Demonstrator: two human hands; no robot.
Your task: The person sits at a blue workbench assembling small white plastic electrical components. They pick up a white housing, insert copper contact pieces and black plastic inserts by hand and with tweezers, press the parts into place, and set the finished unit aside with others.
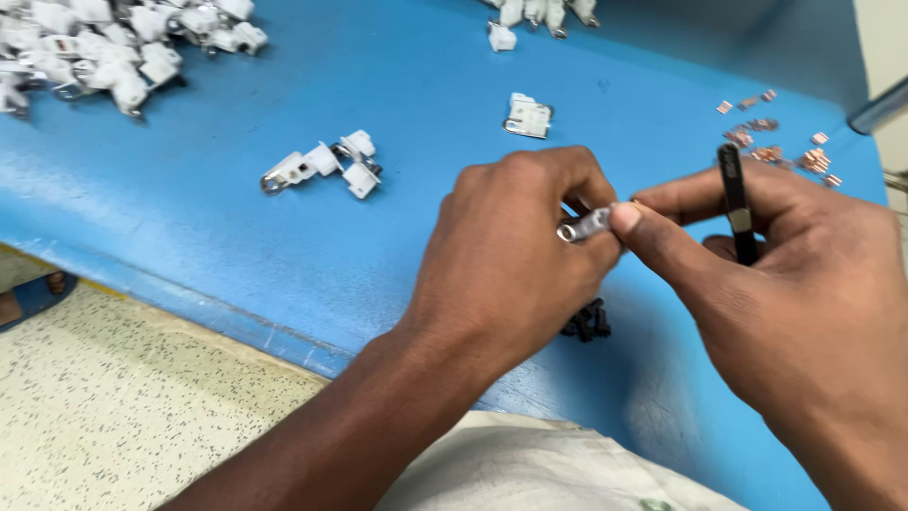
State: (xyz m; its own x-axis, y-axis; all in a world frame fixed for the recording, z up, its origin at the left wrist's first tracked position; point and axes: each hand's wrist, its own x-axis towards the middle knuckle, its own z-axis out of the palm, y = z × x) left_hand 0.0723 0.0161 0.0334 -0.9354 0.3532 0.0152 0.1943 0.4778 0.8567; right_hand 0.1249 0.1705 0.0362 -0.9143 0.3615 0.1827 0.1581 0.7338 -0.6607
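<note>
My left hand (511, 255) is curled over a small metal part (584, 227) with a round eyelet, held above the blue table (189, 208). My right hand (794, 284) pinches the same part between thumb and forefinger. A thin black tool (736, 199) is also gripped in my right hand, sticking up between the fingers. Under the hands, several small black pieces (586, 322) lie in a little heap on the table.
A big pile of white plastic parts (104, 47) lies at the far left. Three white parts (326, 163) sit mid-table and one more (528, 115) behind my left hand. Small copper pieces (776, 142) are scattered at the right. Speckled floor (113, 397) shows below the table edge.
</note>
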